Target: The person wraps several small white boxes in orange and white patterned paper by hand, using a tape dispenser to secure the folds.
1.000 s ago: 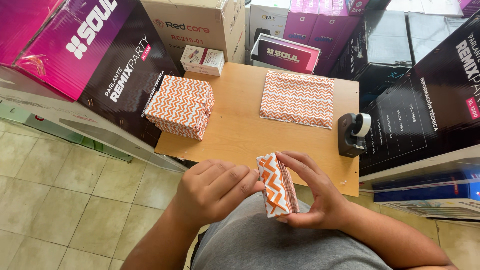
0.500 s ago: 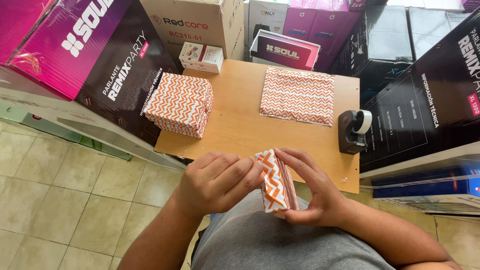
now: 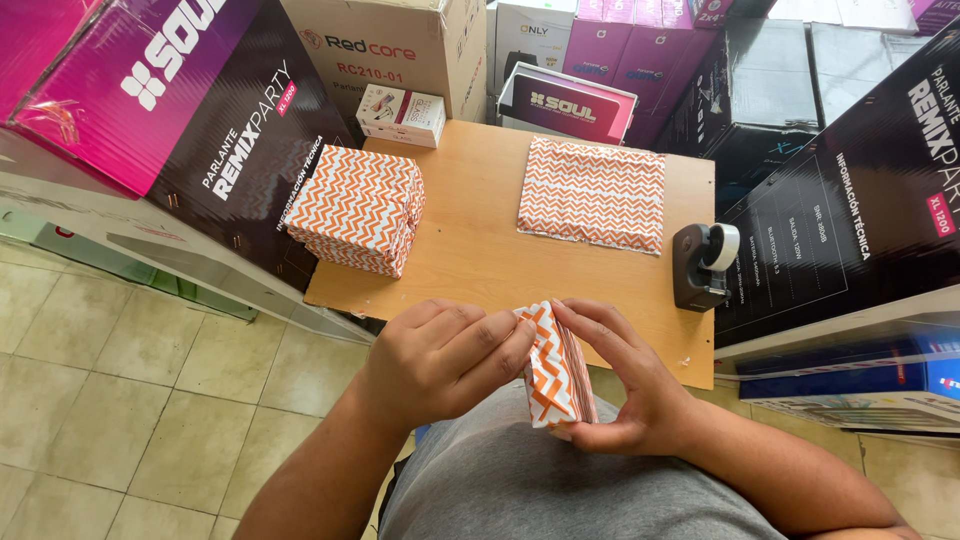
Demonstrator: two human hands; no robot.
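A small box wrapped in orange and white zigzag paper [image 3: 553, 372] stands on edge between both hands, just in front of the wooden table's near edge [image 3: 500, 285]. My left hand [image 3: 440, 360] presses its fingers onto the box's upper left corner and paper fold. My right hand [image 3: 625, 385] cups the box from the right and underneath. A bigger box wrapped in the same paper [image 3: 358, 208] rests on the table's left side. A flat stack of the same paper [image 3: 593, 193] lies at the back right.
A black tape dispenser [image 3: 703, 264] stands at the table's right edge. A small white box [image 3: 401, 114] lies at the back left. Large cardboard cartons [image 3: 190, 120] crowd the table on the left, back and right [image 3: 860, 190]. Tiled floor [image 3: 120, 400] lies at the left.
The small wrapped box has tipped a little and moved up toward the table edge. My left fingers have slid further onto its top corner.
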